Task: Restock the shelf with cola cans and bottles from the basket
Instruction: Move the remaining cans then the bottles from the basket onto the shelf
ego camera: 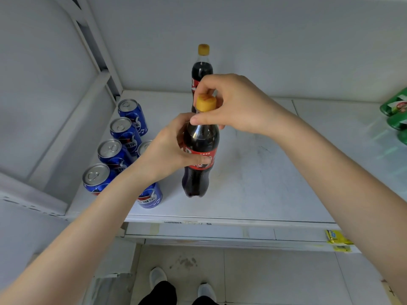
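A cola bottle [199, 170] with a red label and yellow cap stands upright on the white shelf [264, 183]. My left hand [167, 150] wraps its body at the label. My right hand [231, 104] pinches its neck just under the cap. A second cola bottle [202, 62] stands behind it near the back wall, partly hidden by my right hand. Several blue cola cans [120, 148] stand in rows at the shelf's left end; some are hidden under my left forearm. The basket is out of view.
Green bottles [396, 113] lie at the shelf's right edge. The shelf's white side frame [97, 62] rises at the left. A yellow price tag [337, 237] hangs on the shelf's front rail. Tiled floor and my shoes [157, 276] show below.
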